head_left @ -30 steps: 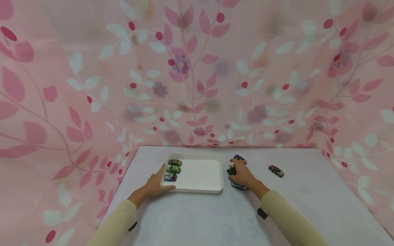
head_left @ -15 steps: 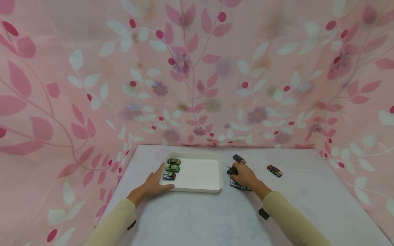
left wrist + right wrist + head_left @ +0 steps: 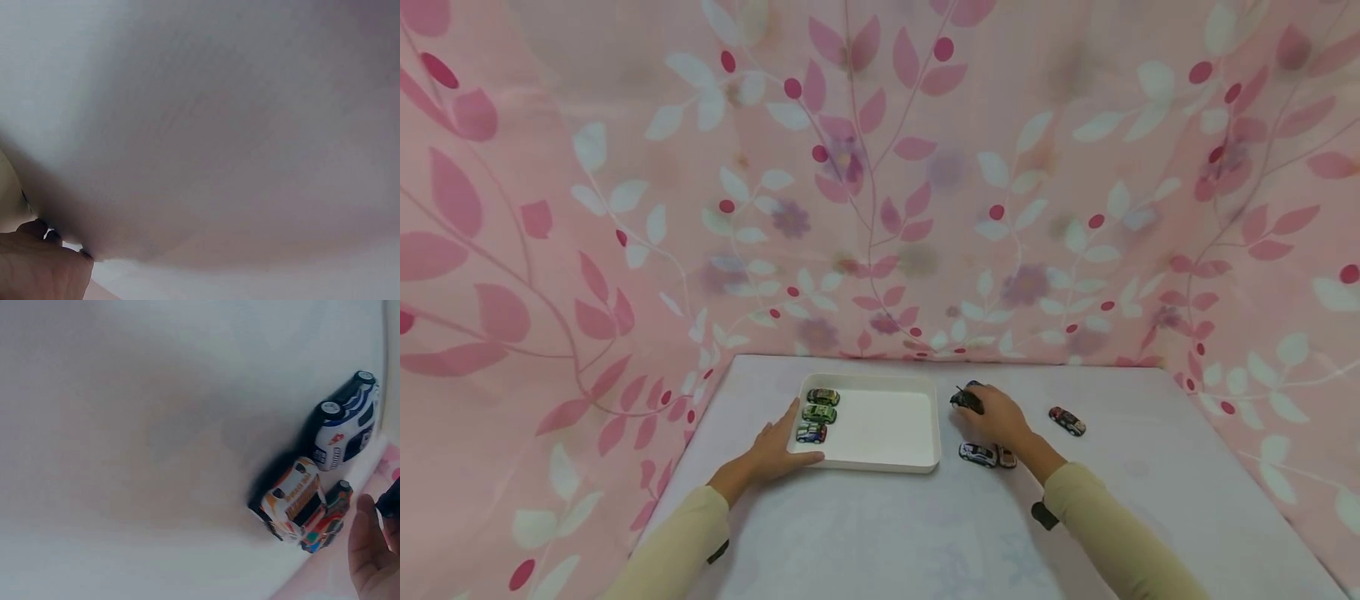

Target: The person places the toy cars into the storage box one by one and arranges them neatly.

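Note:
My right hand pinches a small black toy with a thin rod sticking out, right of the white tray. Its exact kind is unclear. In the right wrist view, the fingers of that hand hold the black toy at the edge. My left hand rests against the tray's left front corner, thumb straight along the front rim. Three toy cars line the tray's left side: a dark yellow one, a green one and a blue-white one.
Nearer me than the right hand stand a white-blue toy car and an orange-white one. Farther right is a red-black car. A blue car is mostly hidden behind the right hand. Floral cloth rises behind the table.
My right hand has closed on the black toy and moved it slightly away from me, off its place beside the white-blue car. The left hand and the tray have stayed put.

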Available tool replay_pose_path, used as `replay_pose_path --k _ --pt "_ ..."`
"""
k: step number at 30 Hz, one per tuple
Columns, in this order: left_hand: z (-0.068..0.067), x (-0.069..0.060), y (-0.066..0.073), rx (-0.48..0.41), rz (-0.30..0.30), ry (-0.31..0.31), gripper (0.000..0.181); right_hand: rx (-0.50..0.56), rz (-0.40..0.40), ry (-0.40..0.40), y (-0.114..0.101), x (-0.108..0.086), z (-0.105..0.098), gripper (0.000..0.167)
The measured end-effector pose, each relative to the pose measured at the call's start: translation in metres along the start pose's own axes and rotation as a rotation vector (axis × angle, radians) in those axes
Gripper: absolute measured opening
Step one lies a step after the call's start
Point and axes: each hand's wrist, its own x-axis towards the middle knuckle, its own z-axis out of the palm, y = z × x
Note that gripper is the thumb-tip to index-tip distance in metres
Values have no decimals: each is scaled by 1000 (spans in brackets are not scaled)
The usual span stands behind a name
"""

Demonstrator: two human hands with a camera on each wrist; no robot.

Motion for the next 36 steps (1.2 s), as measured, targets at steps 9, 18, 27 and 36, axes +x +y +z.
replay_pose_path --k 9,18,27,36 --pt "5 4 -5 -15 6 -11 125 -22 -68 72 3 -1 -7 50" --pt "6 2 -6 -16 -6 -21 125 116 -104 86 -6 -5 -12 48" --pt "5 -1 -7 -14 -17 -20 127 177 -97 15 -34 -1 -1 46" --pt "8 2 -8 -16 -4 -9 126 264 -76 3 -56 2 15 42"
